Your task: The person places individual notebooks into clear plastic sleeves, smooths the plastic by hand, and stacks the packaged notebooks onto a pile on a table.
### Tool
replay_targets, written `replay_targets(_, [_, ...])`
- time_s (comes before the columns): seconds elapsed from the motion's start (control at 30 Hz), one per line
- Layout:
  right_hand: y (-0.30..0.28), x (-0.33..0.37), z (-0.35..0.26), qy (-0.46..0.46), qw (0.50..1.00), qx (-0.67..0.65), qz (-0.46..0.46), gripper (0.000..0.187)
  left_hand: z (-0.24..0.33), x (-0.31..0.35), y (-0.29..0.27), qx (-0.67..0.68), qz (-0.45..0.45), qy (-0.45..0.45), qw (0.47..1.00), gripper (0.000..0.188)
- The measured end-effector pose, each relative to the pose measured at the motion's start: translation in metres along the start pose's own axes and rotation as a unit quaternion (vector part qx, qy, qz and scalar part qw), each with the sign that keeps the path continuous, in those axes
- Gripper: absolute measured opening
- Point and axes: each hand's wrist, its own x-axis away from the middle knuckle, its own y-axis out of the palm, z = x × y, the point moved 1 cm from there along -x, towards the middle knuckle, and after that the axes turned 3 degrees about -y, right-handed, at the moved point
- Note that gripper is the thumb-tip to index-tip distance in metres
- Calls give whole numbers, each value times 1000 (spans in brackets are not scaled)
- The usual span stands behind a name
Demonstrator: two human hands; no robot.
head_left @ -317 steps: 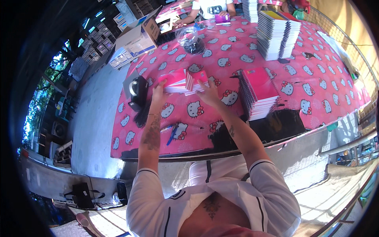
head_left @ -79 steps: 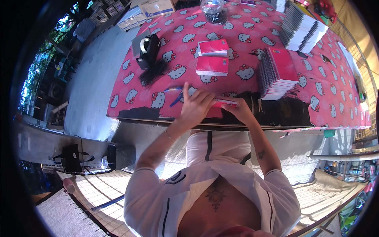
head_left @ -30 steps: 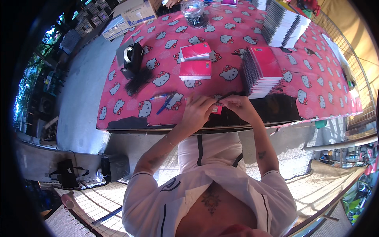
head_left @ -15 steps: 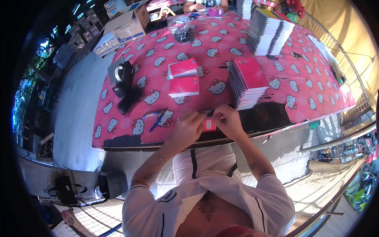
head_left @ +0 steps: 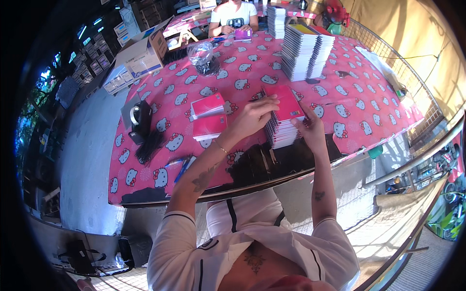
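Note:
A stack of spiral-bound notebooks with red covers stands near the table's front edge. On top lies a red notebook, a small label at its near right corner. My left hand reaches across its left side, fingers bent together at the cover's edge. Around the right edge, my right hand is closed, thumb at the near corner and fingers along the far side. Left of the stack sit two smaller piles of red notebooks, the nearer pile and the farther pile.
Blue-handled tool, partly behind my left forearm; black bristly bundle and black device at left. Farther off: a clear plastic bag, tall notebook stacks, a cardboard box and a person holding a purple notebook.
Both hands have moved from the table's front edge to the top of the red stack. The small red item with a white label no longer shows at the edge. The view has shifted.

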Motion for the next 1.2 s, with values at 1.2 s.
replay_targets(1.2, [169,102,30,136,957,-197,-165,34,-42,301,-231,-582,49,-364,725,23])
